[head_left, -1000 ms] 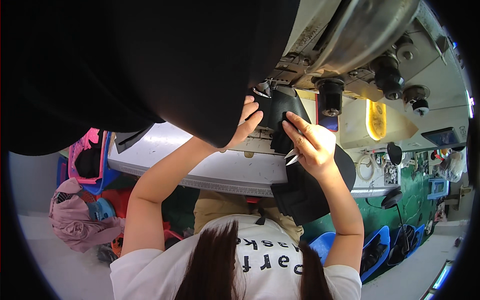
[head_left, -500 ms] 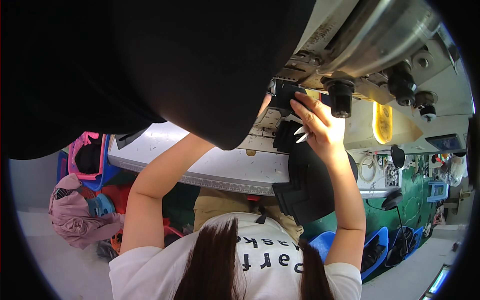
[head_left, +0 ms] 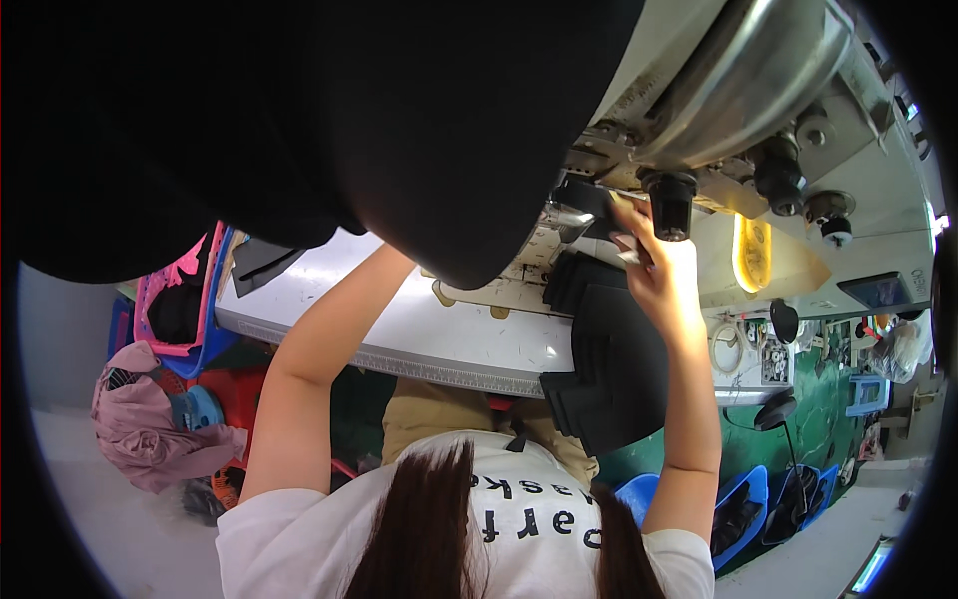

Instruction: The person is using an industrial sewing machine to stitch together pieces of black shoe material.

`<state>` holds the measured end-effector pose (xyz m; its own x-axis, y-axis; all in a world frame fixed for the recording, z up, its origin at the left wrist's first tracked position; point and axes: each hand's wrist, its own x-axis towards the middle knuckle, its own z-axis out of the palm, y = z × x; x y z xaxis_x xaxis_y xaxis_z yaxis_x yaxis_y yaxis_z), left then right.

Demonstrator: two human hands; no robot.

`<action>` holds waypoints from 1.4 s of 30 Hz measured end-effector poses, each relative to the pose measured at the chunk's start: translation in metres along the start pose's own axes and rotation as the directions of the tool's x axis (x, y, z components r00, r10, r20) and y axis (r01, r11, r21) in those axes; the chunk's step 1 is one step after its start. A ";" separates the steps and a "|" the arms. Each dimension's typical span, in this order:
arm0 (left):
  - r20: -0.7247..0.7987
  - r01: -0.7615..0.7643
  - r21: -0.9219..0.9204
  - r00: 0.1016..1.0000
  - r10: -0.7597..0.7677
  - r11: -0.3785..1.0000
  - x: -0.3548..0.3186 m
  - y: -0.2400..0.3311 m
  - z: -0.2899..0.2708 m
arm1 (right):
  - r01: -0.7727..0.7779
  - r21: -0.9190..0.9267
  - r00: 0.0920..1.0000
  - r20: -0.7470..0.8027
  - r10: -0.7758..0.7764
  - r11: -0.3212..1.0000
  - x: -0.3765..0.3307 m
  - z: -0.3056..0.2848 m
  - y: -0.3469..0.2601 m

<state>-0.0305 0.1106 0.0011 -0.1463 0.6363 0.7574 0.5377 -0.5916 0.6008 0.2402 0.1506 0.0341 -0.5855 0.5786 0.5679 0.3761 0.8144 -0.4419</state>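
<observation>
Head | black piece (head_left: 586, 195) | extends leftward from tips of right fingers (head_left: 639, 225)

Lit warm and brightest at the right hand (head_left: 659, 270), bleached nearly white along one side; streaked with glare on the curved metal housing (head_left: 743, 90). Sunk into near-black across the upper left. Slightly smeared around the fingers (head_left: 633, 215), perhaps by motion. Bowed along the table edge (head_left: 399, 361), ringed by dark fisheye falloff.
</observation>
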 end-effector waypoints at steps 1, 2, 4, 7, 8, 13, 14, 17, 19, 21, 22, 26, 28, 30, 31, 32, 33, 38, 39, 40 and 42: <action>-0.007 0.106 -0.073 0.994 -0.107 0.992 0.004 -0.001 -0.005 | 0.012 -0.001 1.000 -0.002 -0.012 1.000 -0.006 0.000 0.000; 0.001 0.177 -0.125 0.984 -0.178 0.976 0.010 -0.003 -0.008 | 0.114 0.008 0.984 -0.136 -0.112 0.993 -0.013 0.000 0.004; 0.067 0.289 -0.165 0.957 -0.282 0.943 0.014 -0.010 -0.012 | 0.178 0.059 0.948 -0.277 -0.155 0.982 -0.031 0.003 0.007; 0.127 0.370 -0.158 0.927 -0.352 0.916 0.017 -0.018 -0.028 | 0.022 0.012 0.996 -0.090 -0.021 1.000 -0.066 0.011 0.024; 0.148 0.382 -0.149 0.921 -0.361 0.912 0.019 -0.020 -0.035 | -0.033 -0.020 0.999 -0.016 0.033 0.999 -0.075 0.016 0.028; 0.217 0.344 -0.037 0.919 -0.328 0.938 0.087 -0.002 -0.096 | -0.092 -0.190 0.995 0.016 0.097 0.977 -0.104 0.023 0.054; 0.208 0.324 -0.016 0.926 -0.314 0.946 0.105 0.002 -0.118 | -0.101 -0.192 0.994 0.021 0.107 0.976 -0.100 0.022 0.050; 0.136 0.256 0.062 0.956 -0.262 0.965 0.150 0.025 -0.198 | -0.113 -0.180 0.991 0.050 0.124 0.977 -0.095 0.027 0.043; 0.096 0.191 0.103 0.975 -0.200 0.976 0.189 0.065 -0.241 | -0.102 -0.134 0.994 0.029 0.106 0.986 -0.095 0.027 0.044; 0.065 0.111 0.129 0.991 -0.120 0.985 0.230 0.107 -0.276 | -0.109 -0.111 0.994 0.008 0.110 0.988 -0.094 0.029 0.046; 0.059 0.053 0.124 0.996 -0.061 0.991 0.250 0.130 -0.290 | -0.120 -0.099 0.993 -0.005 0.120 0.988 -0.095 0.028 0.047; -0.124 0.122 0.101 0.986 -0.109 0.987 0.309 0.248 -0.322 | -0.121 -0.100 0.993 -0.028 0.119 0.988 -0.100 0.024 0.048; 0.055 0.032 -0.094 0.998 -0.027 0.995 0.324 0.313 -0.319 | -0.098 -0.093 0.994 -0.049 0.093 0.991 -0.099 0.030 0.044; 0.093 0.139 -0.107 0.987 -0.130 0.985 0.327 0.344 -0.296 | -0.101 -0.095 0.994 -0.044 0.097 0.990 -0.100 0.031 0.045; 0.149 0.166 -0.084 0.977 -0.152 0.982 0.323 0.349 -0.284 | -0.105 -0.099 0.994 -0.048 0.101 0.990 -0.101 0.031 0.046; 0.147 0.171 -0.084 0.977 -0.158 0.982 0.316 0.346 -0.273 | -0.104 -0.098 0.994 -0.043 0.101 0.990 -0.101 0.032 0.047; 0.168 0.224 0.001 0.961 -0.221 0.974 0.309 0.346 -0.261 | -0.099 -0.087 0.994 -0.047 0.096 0.991 -0.100 0.033 0.047; 0.145 0.229 0.225 0.953 -0.265 0.947 0.300 0.297 -0.260 | -0.106 -0.108 0.992 -0.073 0.098 0.988 -0.100 0.026 0.046; -0.015 0.254 0.193 0.967 -0.256 0.948 0.292 0.292 -0.245 | -0.120 -0.129 0.991 -0.072 0.112 0.984 -0.102 0.022 0.048; -0.186 0.293 0.159 0.947 -0.263 0.943 0.284 0.285 -0.236 | -0.099 -0.197 0.994 -0.060 0.089 0.975 -0.103 0.022 0.050; -0.073 0.312 0.125 0.949 -0.305 0.942 0.271 0.308 -0.230 | -0.039 -0.218 0.999 -0.007 0.039 0.975 -0.099 0.034 0.044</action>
<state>-0.0957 -0.0132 0.4506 -0.3638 0.7485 0.5545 0.5646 -0.2962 0.7704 0.2901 0.1274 -0.0654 -0.5651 0.6100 0.5554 0.5462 0.7812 -0.3022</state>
